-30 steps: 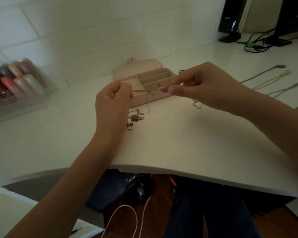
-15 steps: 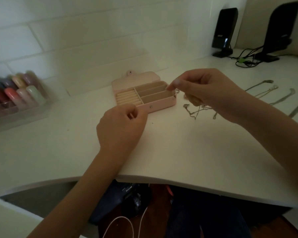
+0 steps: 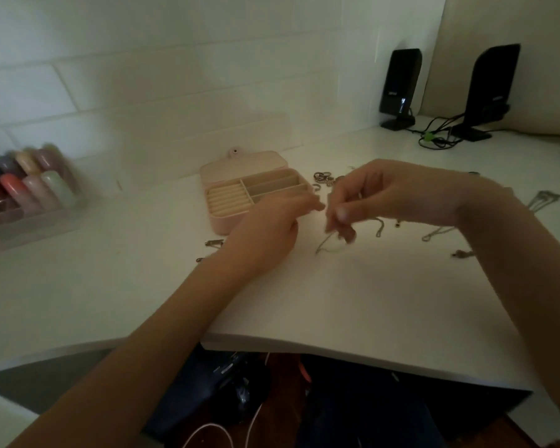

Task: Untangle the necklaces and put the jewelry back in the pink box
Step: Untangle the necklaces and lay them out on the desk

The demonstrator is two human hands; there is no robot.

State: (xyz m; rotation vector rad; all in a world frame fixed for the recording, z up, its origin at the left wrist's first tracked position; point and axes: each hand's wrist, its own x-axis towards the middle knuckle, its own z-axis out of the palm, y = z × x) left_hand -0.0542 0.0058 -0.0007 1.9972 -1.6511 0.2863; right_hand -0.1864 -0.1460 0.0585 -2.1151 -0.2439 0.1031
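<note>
The pink box (image 3: 217, 223) lies open on the white desk, its cream compartments showing and its lid flat behind. My left hand (image 3: 269, 227) sits just in front of the box's right end, fingers curled, fingertips meeting my right hand. My right hand (image 3: 385, 197) pinches a thin chain (image 3: 325, 244) whose loop trails onto the desk below the fingers. Whether the left fingers also hold the chain is blurred. Rings and clasps (image 3: 324, 177) lie behind the hands. More necklace chains (image 3: 434, 234) lie right of my right wrist.
A clear organiser with coloured bottles (image 3: 26, 189) stands at the left by the tiled wall. Two black speakers (image 3: 400, 85) with cables stand at the back right. Small clasps (image 3: 214, 243) lie left of my left wrist. The desk's front edge (image 3: 337, 347) curves below my arms.
Both hands came down and together over the desk in front of the box's right end. The chain held up a second ago now trails onto the desk. The camera view shifted.
</note>
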